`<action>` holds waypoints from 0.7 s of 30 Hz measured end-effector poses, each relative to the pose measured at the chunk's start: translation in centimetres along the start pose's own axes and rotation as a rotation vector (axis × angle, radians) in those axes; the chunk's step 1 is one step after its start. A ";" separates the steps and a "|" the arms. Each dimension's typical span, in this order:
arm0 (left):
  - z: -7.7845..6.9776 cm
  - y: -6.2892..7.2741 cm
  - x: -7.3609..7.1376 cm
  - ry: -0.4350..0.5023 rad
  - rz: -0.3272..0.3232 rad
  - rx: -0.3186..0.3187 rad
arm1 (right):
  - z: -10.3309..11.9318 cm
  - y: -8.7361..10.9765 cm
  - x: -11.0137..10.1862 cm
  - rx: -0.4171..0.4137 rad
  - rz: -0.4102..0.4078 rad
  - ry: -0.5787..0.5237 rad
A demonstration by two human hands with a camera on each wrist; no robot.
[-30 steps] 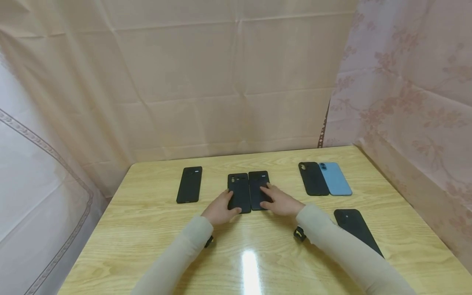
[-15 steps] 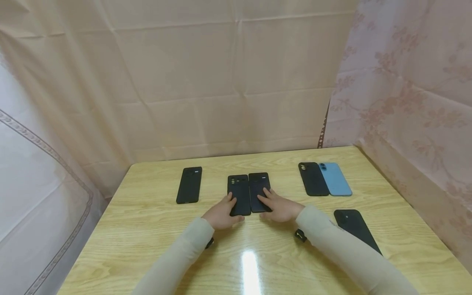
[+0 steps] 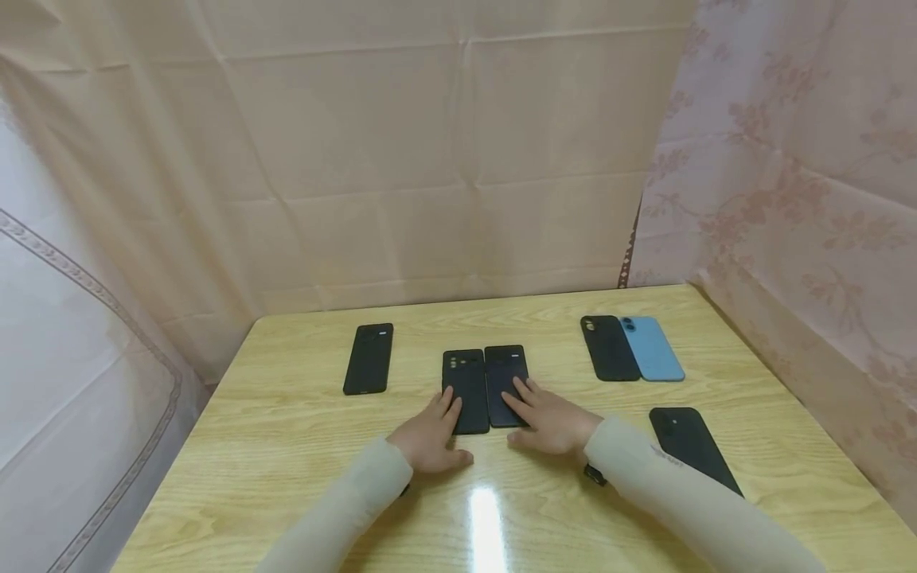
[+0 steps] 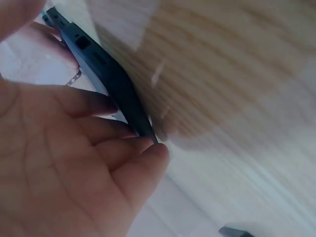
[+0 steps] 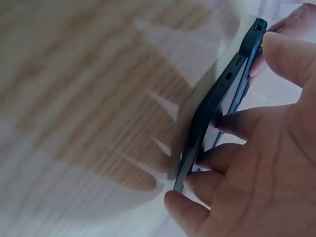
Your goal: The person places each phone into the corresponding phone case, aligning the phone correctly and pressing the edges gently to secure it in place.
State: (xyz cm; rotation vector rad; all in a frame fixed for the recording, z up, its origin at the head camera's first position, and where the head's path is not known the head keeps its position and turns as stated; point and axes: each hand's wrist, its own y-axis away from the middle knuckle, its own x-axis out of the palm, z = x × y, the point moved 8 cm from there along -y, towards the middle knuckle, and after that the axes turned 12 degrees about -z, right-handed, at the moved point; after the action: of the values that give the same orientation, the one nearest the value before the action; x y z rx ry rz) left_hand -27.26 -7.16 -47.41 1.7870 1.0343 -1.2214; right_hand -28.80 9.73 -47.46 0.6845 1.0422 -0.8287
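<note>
Side by side at the middle of the table lie a black phone case [image 3: 469,398] with camera cutouts and a dark phone [image 3: 505,370]. My left hand [image 3: 428,438] rests its fingers on the case's left side, thumb off the near end. On the phone's right side lie the fingers of my right hand [image 3: 559,422], spread, with the thumb apart. The left wrist view shows the case's bottom edge [image 4: 101,61] with a port opening, fingertips along its side. In the right wrist view, the phone's edge [image 5: 210,101] passes under my fingertips.
Another black phone or case [image 3: 368,358] lies to the left on the wooden table [image 3: 286,446]. At the back right, a black phone case [image 3: 610,348] adjoins a blue phone [image 3: 652,348]. A black phone [image 3: 691,442] is partly covered by my right sleeve. Curtains hang behind the table.
The case and the phone have slid together toward me, staying side by side, with both hands moving back along with them. My thumbs have come off their near ends. Other things have not moved.
</note>
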 end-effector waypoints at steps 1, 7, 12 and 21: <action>-0.1 0.2 0.0 -0.026 0.004 0.010 | 0.1 0.2 0.1 -0.005 0.001 0.009; -0.7 1.2 0.1 -0.102 -0.004 0.050 | 0.9 1.0 0.5 -0.032 -0.007 0.060; -0.9 1.7 0.3 -0.109 -0.005 0.061 | 1.2 1.6 0.9 -0.031 -0.022 0.081; -1.6 3.0 0.4 -0.104 -0.007 0.068 | 2.2 3.0 0.8 -0.040 -0.021 0.065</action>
State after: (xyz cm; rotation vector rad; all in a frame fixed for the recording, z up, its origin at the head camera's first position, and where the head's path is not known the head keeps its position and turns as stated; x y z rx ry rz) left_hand -23.83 -6.90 -46.93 1.7518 0.9512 -1.3537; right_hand -25.05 9.33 -47.14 0.6715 1.1230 -0.8061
